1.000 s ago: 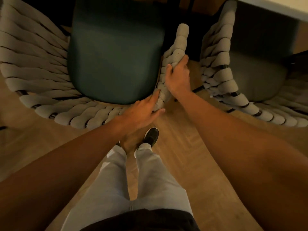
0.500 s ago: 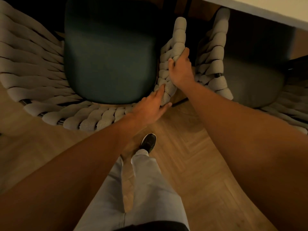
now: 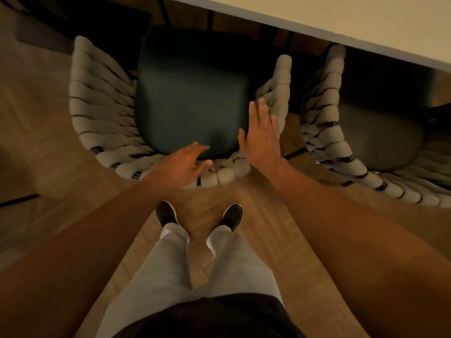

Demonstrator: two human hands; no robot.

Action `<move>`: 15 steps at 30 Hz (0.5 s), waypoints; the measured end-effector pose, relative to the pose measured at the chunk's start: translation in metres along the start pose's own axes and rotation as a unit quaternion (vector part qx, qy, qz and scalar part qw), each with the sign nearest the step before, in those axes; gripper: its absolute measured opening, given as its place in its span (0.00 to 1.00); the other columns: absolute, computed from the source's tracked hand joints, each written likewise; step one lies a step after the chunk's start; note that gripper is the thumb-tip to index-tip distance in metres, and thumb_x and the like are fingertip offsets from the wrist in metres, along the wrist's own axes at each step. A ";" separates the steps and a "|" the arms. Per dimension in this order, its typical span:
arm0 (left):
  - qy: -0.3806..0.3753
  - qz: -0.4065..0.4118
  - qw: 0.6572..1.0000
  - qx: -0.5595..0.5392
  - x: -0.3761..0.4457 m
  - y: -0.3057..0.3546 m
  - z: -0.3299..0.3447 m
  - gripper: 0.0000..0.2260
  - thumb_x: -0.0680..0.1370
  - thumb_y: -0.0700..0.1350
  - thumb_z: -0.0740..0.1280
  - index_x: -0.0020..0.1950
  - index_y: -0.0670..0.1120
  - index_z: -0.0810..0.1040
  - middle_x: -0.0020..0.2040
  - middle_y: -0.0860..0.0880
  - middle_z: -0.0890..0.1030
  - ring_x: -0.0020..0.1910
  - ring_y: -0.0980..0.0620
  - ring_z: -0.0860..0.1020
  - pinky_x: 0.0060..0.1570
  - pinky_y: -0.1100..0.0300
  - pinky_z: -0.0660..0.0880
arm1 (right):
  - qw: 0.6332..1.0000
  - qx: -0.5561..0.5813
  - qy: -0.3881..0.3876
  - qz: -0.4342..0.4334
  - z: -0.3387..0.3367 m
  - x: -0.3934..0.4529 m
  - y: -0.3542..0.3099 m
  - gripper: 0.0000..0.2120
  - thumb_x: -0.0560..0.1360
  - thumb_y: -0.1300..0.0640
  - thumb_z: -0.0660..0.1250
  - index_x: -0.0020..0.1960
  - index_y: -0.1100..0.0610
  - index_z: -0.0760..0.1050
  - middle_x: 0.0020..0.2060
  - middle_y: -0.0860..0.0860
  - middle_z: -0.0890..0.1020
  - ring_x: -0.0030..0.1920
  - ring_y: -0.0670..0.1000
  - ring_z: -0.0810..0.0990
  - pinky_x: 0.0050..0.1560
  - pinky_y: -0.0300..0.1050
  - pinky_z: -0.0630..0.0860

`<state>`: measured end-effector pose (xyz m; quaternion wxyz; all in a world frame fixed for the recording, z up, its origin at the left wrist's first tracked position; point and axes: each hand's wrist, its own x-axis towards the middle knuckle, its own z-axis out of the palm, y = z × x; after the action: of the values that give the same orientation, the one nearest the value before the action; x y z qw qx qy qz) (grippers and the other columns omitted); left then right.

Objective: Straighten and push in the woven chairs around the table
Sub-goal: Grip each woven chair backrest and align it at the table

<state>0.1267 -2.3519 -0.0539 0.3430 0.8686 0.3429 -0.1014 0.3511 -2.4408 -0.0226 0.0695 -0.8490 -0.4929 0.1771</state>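
woven chair [image 3: 102, 111] — beneath right hand [image 3: 262, 137]

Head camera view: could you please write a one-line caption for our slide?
Both open hands, left hand and right hand, over the woven chair with its green cushion at the table.

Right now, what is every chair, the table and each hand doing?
Left woven chair: upright, front of its green seat under the table edge.
Right woven chair: upright, seat partly under the table.
Table: its edge hangs over both seats.
Left hand: open, over the left chair's back rim; contact unclear.
Right hand: open, fingers straight, by the same chair's right arm; contact unclear.
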 end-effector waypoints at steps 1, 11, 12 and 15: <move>0.028 -0.005 1.000 0.012 -0.010 -0.018 -0.012 0.26 0.81 0.62 0.59 0.76 0.50 0.68 0.75 0.46 0.71 0.77 0.47 0.65 0.73 0.48 0.65 | 1.000 0.018 -0.013 -0.011 0.005 -0.002 -0.016 0.33 0.84 0.49 0.57 0.82 0.60 0.48 0.81 0.59 0.49 0.81 0.57 0.50 0.80 0.56 0.50; 0.238 -0.139 0.960 0.041 -0.056 -0.163 -0.133 0.26 0.84 0.55 0.61 0.78 0.45 0.63 0.80 0.43 0.61 0.80 0.44 0.57 0.76 0.41 0.60 | 0.951 0.182 -0.220 -0.118 0.070 0.010 -0.209 0.34 0.84 0.41 0.55 0.83 0.53 0.48 0.82 0.49 0.50 0.81 0.51 0.52 0.79 0.54 0.56; 0.241 -0.161 0.957 0.017 -0.053 -0.175 -0.142 0.27 0.84 0.55 0.61 0.79 0.45 0.61 0.81 0.43 0.59 0.80 0.43 0.57 0.76 0.42 0.60 | 0.946 0.192 -0.234 -0.117 0.078 0.012 -0.228 0.35 0.83 0.39 0.55 0.83 0.52 0.47 0.82 0.48 0.50 0.81 0.51 0.52 0.79 0.54 0.56; 0.220 -0.209 0.949 -0.082 -0.037 -0.208 -0.159 0.31 0.84 0.58 0.59 0.81 0.45 0.56 0.82 0.45 0.54 0.80 0.44 0.55 0.75 0.48 0.59 | 0.940 0.212 -0.248 -0.096 0.103 0.018 -0.283 0.38 0.81 0.36 0.58 0.83 0.50 0.47 0.82 0.46 0.51 0.80 0.49 0.55 0.77 0.48 0.58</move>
<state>-0.0484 -2.1557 -0.0303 0.3003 0.7470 0.5909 0.0511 0.0915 -2.2886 -0.0395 0.1404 -0.6922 -0.5249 0.4750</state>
